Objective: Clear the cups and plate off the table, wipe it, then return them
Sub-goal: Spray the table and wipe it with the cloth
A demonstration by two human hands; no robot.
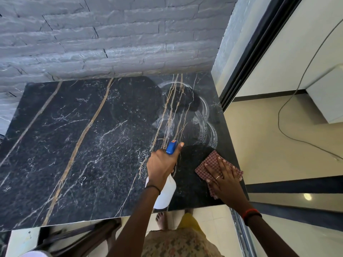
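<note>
A black marble table point(92, 145) with gold and white veins fills the middle of the view. My left hand point(163, 164) grips a white spray bottle point(167, 193) with a blue nozzle point(171, 147) pointing toward the far side of the table. At the table's near right corner my right hand point(222, 175) lies flat, fingers spread, pressing a red checked cloth point(213, 164) onto the marble. No cups or plate are in view. The glossy top reflects a round ceiling light near its far right corner.
A grey stone-textured wall point(111, 38) runs along the table's far edge. A dark door frame point(256, 52) and a cream floor point(269, 145) with a grey cable lie to the right. A dark wooden chair point(83, 236) stands under the near edge.
</note>
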